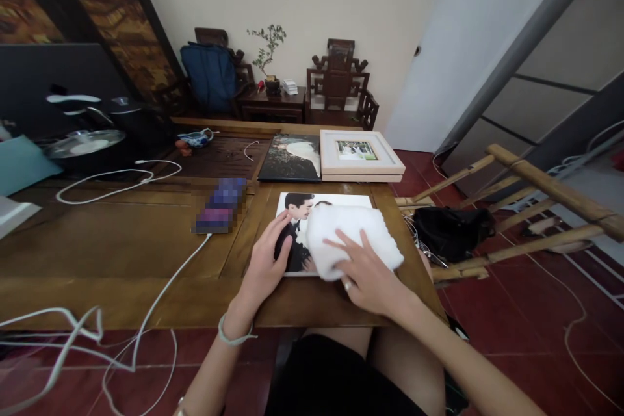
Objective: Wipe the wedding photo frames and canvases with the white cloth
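White cloth (351, 238), folded and thick, lies under the right hand (369, 278), which presses flat on its near edge with fingers spread and a ring visible on one finger. The cloth rests on a glossy photo print (291, 220) lying flat on the worktop (121, 240), covering the print's right half. The left hand (264, 262) is laid open on the print's left portion, fingers extended and touching its surface, gripping nothing; a pale band circles the left wrist. The two hands are apart, one on each side of the print. Just beyond the print, toward the far edge of the worktop, a second, darker photo print (291, 157) lies flat, and beside it to the right a pale box frame (361, 155) holds a small picture. Left of the near print sits a blurred phone-sized item (220, 205) with a white cable (160, 299) running from it off the near edge. To the right, a black bag (451, 231) rests on a bamboo rack (536, 188).
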Demonstrator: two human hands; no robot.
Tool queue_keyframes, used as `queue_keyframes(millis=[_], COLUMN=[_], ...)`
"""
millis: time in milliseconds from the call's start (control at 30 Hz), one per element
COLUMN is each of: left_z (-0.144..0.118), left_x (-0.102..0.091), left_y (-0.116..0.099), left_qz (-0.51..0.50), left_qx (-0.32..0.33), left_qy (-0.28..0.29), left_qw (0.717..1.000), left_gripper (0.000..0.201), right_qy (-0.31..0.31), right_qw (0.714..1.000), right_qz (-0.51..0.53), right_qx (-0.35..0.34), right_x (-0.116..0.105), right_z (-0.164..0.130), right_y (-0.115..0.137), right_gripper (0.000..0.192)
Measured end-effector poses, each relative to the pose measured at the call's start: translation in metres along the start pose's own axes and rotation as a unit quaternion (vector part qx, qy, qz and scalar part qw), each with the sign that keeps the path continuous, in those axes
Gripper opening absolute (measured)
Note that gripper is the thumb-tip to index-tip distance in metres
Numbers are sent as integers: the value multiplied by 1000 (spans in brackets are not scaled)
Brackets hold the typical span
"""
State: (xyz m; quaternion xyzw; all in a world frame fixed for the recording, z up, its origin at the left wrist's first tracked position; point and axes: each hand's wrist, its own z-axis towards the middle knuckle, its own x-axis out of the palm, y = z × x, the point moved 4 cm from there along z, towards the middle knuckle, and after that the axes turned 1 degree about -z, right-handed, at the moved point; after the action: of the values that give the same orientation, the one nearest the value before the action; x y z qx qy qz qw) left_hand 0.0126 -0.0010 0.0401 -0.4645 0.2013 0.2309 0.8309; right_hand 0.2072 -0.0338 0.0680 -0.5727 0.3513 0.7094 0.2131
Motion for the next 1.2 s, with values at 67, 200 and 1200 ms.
queue_keyframes(millis=[67,200,1200], left_z=[-1,-4,31], left_x=[5,8,-56], left_y=[4,8,-101], left_qz=[14,0,-332], left_qx=[2,-11,21], left_qy=[24,33,-154], left_qw=[1000,999,931], left_gripper=[42,50,60], right_qy=[-9,-15,-329], right_qw=[1000,999,944], right_qz=[-9,-31,15], right_qx=[21,39,-13], right_x=[-3,-2,-29], right_z=[33,88,1], right_y=[-15,-23,33], right_gripper=[39,45,19])
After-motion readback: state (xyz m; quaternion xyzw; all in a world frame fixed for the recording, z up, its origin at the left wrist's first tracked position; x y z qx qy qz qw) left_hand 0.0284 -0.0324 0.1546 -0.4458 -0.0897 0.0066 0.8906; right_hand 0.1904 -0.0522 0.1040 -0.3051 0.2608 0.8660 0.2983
